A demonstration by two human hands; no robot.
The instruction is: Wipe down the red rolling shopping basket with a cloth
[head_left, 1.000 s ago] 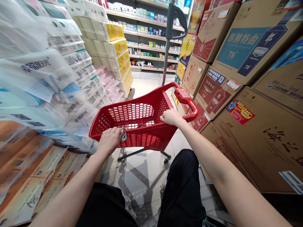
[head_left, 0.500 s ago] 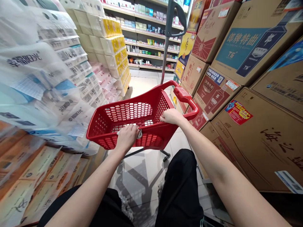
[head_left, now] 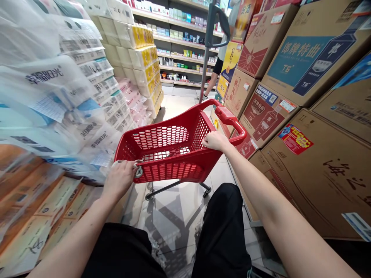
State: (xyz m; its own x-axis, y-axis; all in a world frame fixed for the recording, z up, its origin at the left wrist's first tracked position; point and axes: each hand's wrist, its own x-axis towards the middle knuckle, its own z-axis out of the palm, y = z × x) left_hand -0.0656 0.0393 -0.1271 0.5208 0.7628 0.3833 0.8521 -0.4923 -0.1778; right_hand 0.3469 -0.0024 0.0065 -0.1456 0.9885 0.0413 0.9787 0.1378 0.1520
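Right hand (head_left: pixel 216 141) on red cart (head_left: pixel 176 158), “郎牌特曲 T6” carton (head_left: pixel 300 63) at right.

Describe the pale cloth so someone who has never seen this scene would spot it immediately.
Find the red shopping cart in front of the person, then follow its near rim leftward to the left hand. The crumpled grey-white cloth pokes out from under that hand, its soft folds unlike the perforated red plastic beside it.

Basket (head_left: pixel 185 158) — smooth, glossy plastic.
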